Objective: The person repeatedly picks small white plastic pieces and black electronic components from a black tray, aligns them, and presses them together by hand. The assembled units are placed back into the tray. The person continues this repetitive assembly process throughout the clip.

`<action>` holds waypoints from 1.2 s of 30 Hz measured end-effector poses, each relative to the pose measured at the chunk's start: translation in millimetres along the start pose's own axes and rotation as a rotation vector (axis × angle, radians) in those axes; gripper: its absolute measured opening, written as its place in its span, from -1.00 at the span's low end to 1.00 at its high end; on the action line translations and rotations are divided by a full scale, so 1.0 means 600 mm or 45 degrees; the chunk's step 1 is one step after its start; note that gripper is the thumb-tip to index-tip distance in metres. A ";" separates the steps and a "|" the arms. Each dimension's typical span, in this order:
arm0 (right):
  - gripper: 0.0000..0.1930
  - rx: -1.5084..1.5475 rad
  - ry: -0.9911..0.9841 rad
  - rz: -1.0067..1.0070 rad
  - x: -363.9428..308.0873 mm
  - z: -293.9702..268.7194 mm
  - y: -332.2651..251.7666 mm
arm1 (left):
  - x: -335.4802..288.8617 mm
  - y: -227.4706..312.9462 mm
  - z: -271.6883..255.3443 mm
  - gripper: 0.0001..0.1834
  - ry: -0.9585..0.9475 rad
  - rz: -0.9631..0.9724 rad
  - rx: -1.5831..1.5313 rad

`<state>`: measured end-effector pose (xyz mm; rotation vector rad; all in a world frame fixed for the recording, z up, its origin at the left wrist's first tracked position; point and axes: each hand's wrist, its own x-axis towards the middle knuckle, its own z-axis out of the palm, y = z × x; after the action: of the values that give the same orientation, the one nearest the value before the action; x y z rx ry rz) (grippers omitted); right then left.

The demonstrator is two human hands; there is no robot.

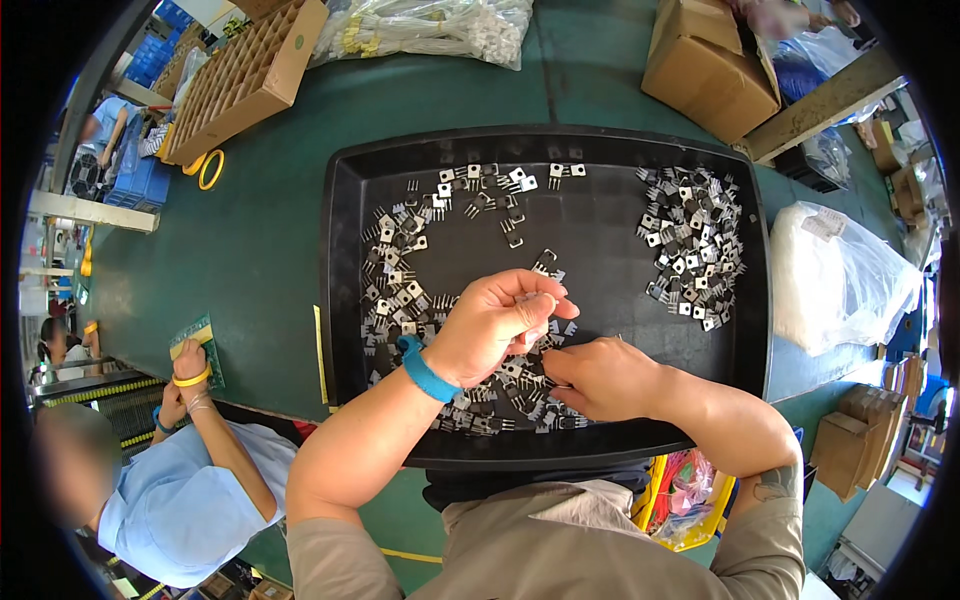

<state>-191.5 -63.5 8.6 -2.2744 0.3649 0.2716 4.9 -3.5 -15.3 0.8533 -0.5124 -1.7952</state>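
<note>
A wide black tray [545, 138] holds many three-legged transistors with metal tabs. One heap of transistors [692, 245] lies along its right side; more transistors [395, 270] run down the left side. My left hand [500, 322], with a blue band at the wrist, is raised over the tray's middle, thumb and fingers pinched together. Whatever it grips is too small to make out. Lower and to the right, my right hand [608, 380] has its fingers closed at the edge of the near transistors [515, 385]. Its fingertips are partly hidden, so their contents cannot be named.
Beyond the tray lie a divided cardboard box [240, 85], a bag of white cables [425, 30] and an open carton [710, 70]. A white plastic bag [840, 275] borders the tray's right side. At left, a co-worker [190, 480] handles a green circuit board [208, 350].
</note>
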 end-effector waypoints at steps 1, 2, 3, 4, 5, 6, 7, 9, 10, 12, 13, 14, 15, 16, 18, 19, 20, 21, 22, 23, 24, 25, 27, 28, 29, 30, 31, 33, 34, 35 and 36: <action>-0.81 0.109 0.007 0.027 -0.002 -0.008 -0.005 | 0.001 -0.003 -0.005 -0.78 0.006 0.000 0.006; -0.83 0.216 0.009 0.051 -0.004 -0.016 -0.010 | 0.001 -0.003 -0.006 -0.77 0.015 0.004 0.009; -0.83 0.352 0.097 0.012 -0.007 -0.025 -0.015 | 0.000 -0.002 -0.005 -0.77 0.030 -0.009 0.017; -0.84 0.487 0.186 -0.028 -0.012 -0.034 -0.020 | -0.001 0.001 0.000 -0.76 0.045 -0.021 0.026; -0.84 0.623 0.276 -0.067 -0.015 -0.039 -0.020 | -0.001 0.005 0.005 -0.76 0.059 -0.034 0.035; -0.84 0.625 0.409 -0.079 -0.017 -0.038 -0.017 | -0.002 0.007 0.009 -0.75 0.061 -0.042 0.044; -0.83 0.627 0.542 -0.092 -0.019 -0.036 -0.013 | -0.002 0.009 0.013 -0.75 0.064 -0.049 0.054; -0.84 0.618 0.809 -0.104 -0.020 -0.035 -0.012 | -0.002 0.009 0.016 -0.74 0.059 -0.060 0.066; -0.81 0.547 0.824 -0.116 -0.019 -0.036 -0.011 | -0.002 0.008 0.017 -0.73 0.056 -0.059 0.069; -0.75 0.402 0.853 -0.139 -0.017 -0.044 -0.010 | -0.002 0.006 0.015 -0.73 0.019 -0.048 0.076; -0.67 0.283 0.779 -0.158 -0.020 -0.050 -0.010 | -0.001 0.004 0.010 -0.73 -0.014 -0.038 0.080; -0.66 0.257 0.781 -0.141 -0.020 -0.047 -0.010 | -0.001 0.003 0.008 -0.74 -0.046 -0.028 0.085; -0.66 0.230 0.782 -0.123 -0.018 -0.043 -0.009 | -0.001 0.003 0.008 -0.74 -0.034 -0.037 0.105; -0.65 0.204 0.783 -0.105 -0.017 -0.040 -0.009 | -0.001 0.004 0.008 -0.74 -0.022 -0.045 0.124; -0.65 0.184 0.776 -0.090 -0.016 -0.038 -0.007 | -0.002 0.002 0.008 -0.76 0.007 -0.047 0.160; -0.65 0.174 0.772 -0.082 -0.015 -0.037 -0.006 | -0.001 0.000 0.007 -0.77 0.024 -0.040 0.177; -0.65 0.206 0.796 -0.098 -0.014 -0.036 -0.006 | 0.000 -0.002 0.007 -0.78 0.038 -0.035 0.194; -0.64 0.238 0.821 -0.114 -0.013 -0.034 -0.006 | 0.001 0.000 0.010 -0.79 0.067 -0.012 0.173; -0.64 0.270 0.845 -0.129 -0.012 -0.033 -0.006 | 0.001 0.003 0.016 -0.80 0.095 0.010 0.152; -0.65 0.345 0.812 -0.085 -0.013 -0.035 -0.006 | 0.001 0.005 0.019 -0.81 0.124 0.034 0.131; -0.67 0.420 0.779 -0.042 -0.016 -0.037 -0.006 | 0.001 0.005 0.017 -0.83 0.101 0.024 0.130; -0.69 0.494 0.745 0.003 -0.018 -0.040 -0.006 | 0.001 0.003 0.014 -0.85 0.079 0.013 0.129; -0.73 0.533 0.838 0.052 -0.024 -0.036 0.000 | 0.001 0.004 0.010 -0.87 0.028 -0.011 0.139; -0.76 0.552 0.884 0.076 -0.026 -0.034 0.002 | 0.000 0.005 0.010 -0.87 -0.001 -0.026 0.152; -0.82 0.486 0.942 0.052 -0.026 -0.041 -0.006 | -0.001 0.005 0.010 -0.88 -0.030 -0.041 0.161; -0.82 0.431 0.976 0.017 -0.024 -0.041 -0.007 | -0.001 0.005 0.010 -0.87 -0.038 -0.047 0.168; -0.82 0.375 1.010 -0.018 -0.022 -0.040 -0.006 | -0.001 0.004 0.011 -0.87 -0.047 -0.054 0.175; -0.81 0.288 1.051 -0.093 -0.018 -0.039 -0.005 | -0.001 0.005 0.013 -0.86 -0.056 -0.070 0.188; -0.80 0.257 1.054 -0.134 -0.017 -0.038 -0.004 | -0.002 0.007 0.015 -0.86 -0.055 -0.078 0.194; -0.79 0.227 1.057 -0.177 -0.015 -0.038 -0.004 | -0.002 0.007 0.016 -0.85 -0.052 -0.085 0.199; -0.79 0.228 1.037 -0.168 -0.015 -0.038 -0.004 | -0.003 0.007 0.016 -0.85 -0.049 -0.086 0.198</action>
<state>-197.4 -77.4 27.9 -2.1246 0.6120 -0.7499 0.9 -4.1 -5.6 0.9538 -0.6624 -1.8542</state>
